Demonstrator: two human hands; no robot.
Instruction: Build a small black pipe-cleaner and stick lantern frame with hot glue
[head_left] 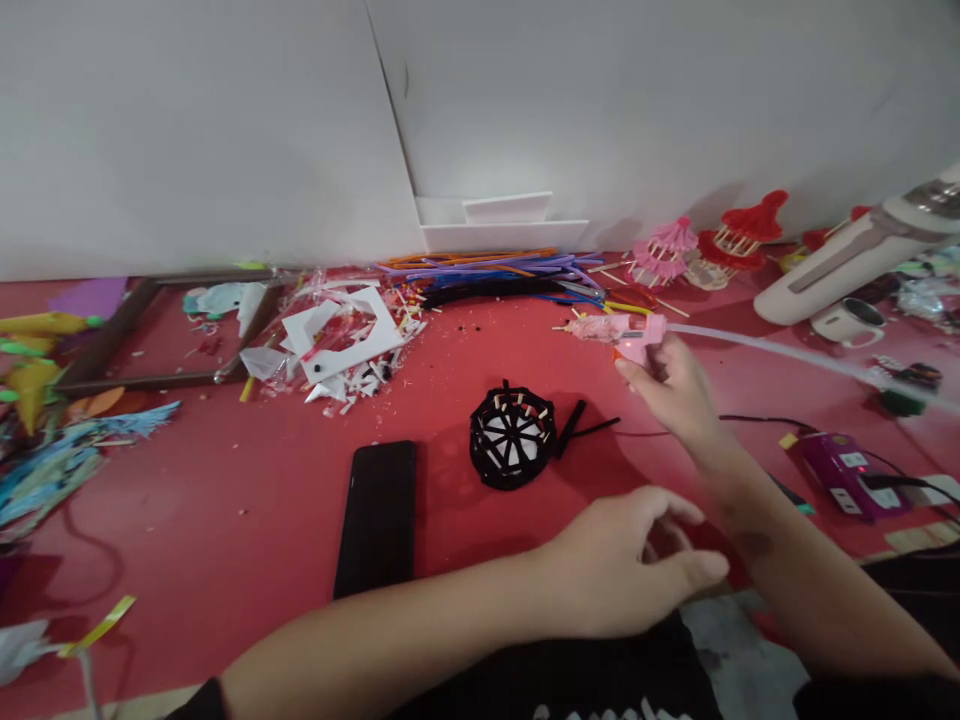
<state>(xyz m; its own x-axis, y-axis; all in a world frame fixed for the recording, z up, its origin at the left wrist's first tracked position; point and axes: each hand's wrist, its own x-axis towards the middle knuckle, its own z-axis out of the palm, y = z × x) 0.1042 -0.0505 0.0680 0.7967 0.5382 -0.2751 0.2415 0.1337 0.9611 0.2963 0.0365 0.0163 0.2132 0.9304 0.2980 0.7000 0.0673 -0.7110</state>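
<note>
My right hand [673,385] grips a pink hot glue gun [626,332] with a long clear glue stick trailing to the right. Its nozzle points left, above and to the right of a small black wheel-shaped craft [512,437] with white spokes and wooden pegs, which sits on the red table [247,500]. My left hand [626,565] rests low near the table's front edge, fingers loosely curled; I cannot make out anything in it. A black phone [377,518] lies left of the wheel.
Coloured straws [487,272] lie by the white wall. White foam scraps [337,345], a brown frame [150,330], red and pink craft lanterns [712,250], a white bottle [855,255], a purple device [840,470] with cables, and feathers [60,460] at the left.
</note>
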